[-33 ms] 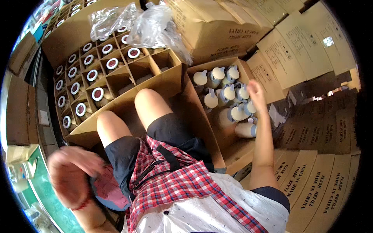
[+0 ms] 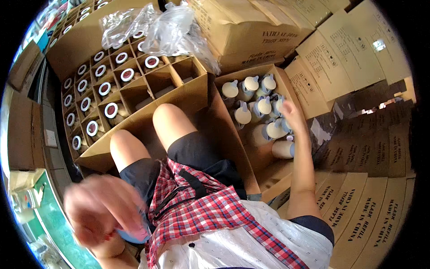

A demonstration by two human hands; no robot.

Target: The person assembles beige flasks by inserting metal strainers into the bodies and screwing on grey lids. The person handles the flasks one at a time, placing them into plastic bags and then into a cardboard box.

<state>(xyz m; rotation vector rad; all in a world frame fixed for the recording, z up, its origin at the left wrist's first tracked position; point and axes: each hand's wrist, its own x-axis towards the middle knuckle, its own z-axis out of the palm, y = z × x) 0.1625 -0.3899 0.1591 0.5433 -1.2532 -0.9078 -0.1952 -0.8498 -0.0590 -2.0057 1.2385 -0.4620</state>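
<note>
Hands at work among cartons | my right hand point(image 2: 292, 115), fingers spread, rests on cream-capped pale plastic flasks point(image 2: 259, 107) in their open brown cardboard box point(image 2: 226, 130) | blurred left hand point(image 2: 104, 210) apparently grips something blue | risk: a careless pull could topple neighbouring flasks.

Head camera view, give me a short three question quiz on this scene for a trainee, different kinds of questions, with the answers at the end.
1. True or false: the right hand reaches into the open carton of pale flasks.
2. Multiple choice: what lies across the far end of the divided carton? A) clear plastic bags B) a red towel C) a metal lid
3. Fill the gap: the blurred left hand is at the lower ____ of the picture, over a blue object.

Key: 1 true; 2 A, the clear plastic bags; 3 left.
</note>
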